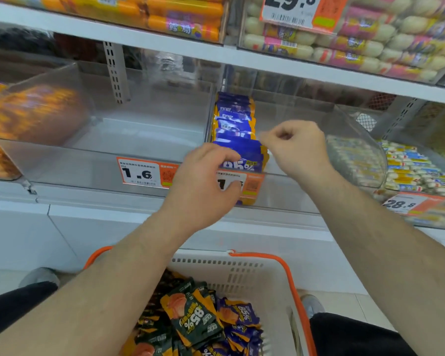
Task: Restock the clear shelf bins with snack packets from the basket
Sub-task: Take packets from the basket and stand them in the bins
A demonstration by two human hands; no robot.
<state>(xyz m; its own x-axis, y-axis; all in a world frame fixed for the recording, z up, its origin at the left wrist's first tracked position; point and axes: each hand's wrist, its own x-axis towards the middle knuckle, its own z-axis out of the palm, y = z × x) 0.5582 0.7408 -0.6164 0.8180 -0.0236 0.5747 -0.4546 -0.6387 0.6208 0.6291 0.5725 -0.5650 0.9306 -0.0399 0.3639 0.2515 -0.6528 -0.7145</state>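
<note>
A row of purple snack packets stands on edge at the left side of a clear shelf bin. My left hand grips the front packets of that row, fingers curled over their tops and thumb against the bin's front wall. My right hand hovers at the row's right edge with its fingers curled; I see nothing held in it. Below, the white basket with orange handles holds several dark green packets and purple packets.
A second clear bin to the left has no packets in it and carries a 1.6 price tag. Bins of orange sausages and pale sausage sticks flank both. The shelf above overhangs the bins.
</note>
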